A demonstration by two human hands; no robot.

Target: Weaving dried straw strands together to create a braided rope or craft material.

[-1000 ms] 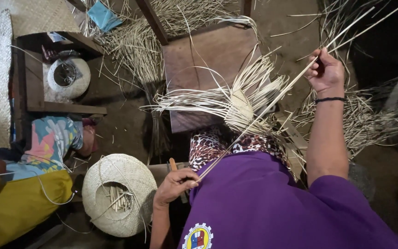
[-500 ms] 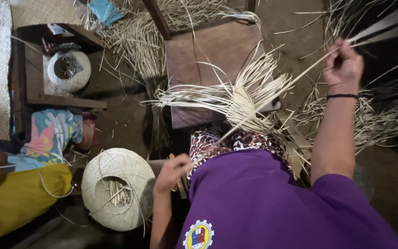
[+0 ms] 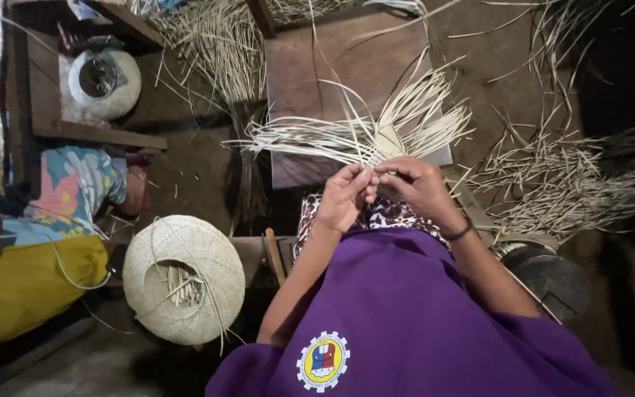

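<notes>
A small woven piece of pale straw (image 3: 387, 141) with many loose strips fanning out left and up rests over my lap, in front of a brown wooden board (image 3: 317, 73). My left hand (image 3: 343, 197) and my right hand (image 3: 413, 184) meet at its near edge, fingers pinched on the straw strips. A black band circles my right wrist. I wear a purple shirt, and a spotted cloth lies over my knees.
A woven straw hat (image 3: 184, 278) lies crown down at lower left with sticks inside. A person in a flowered top and yellow cloth (image 3: 45, 242) sits at left. A white round pot (image 3: 104, 81) stands in a wooden frame. Loose straw heaps (image 3: 575, 184) lie right and above.
My right hand has come down from its raised place at upper right to the weave, and my left hand rose from my lap to meet it. The long strip is no longer stretched between them.
</notes>
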